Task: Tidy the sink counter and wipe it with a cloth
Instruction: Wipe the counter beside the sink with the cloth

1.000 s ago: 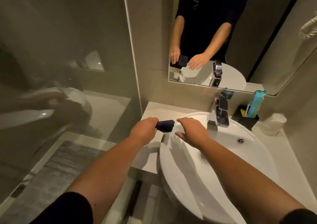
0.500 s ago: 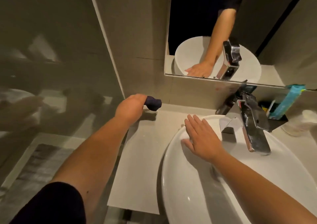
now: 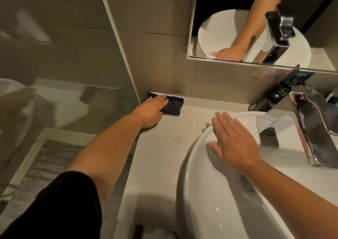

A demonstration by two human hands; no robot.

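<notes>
A dark blue folded cloth (image 3: 173, 105) lies flat on the white counter (image 3: 164, 147) in the far left corner, against the wall and the glass panel. My left hand (image 3: 151, 110) presses down on the cloth with fingers stretched over it. My right hand (image 3: 234, 143) rests flat, fingers apart, on the left rim of the white basin (image 3: 197, 193). Small water drops speckle the counter between the cloth and the basin.
A chrome faucet (image 3: 314, 129) stands behind the basin at the right. A dark holder (image 3: 265, 101) with a teal item sits against the wall beyond it. A mirror (image 3: 237, 19) hangs above. A glass shower panel (image 3: 64, 55) bounds the counter's left side.
My left hand has carried the cloth from the air down onto the counter's far left corner and spread it flat. The view has tilted down and closer. My right hand stays on the basin rim.
</notes>
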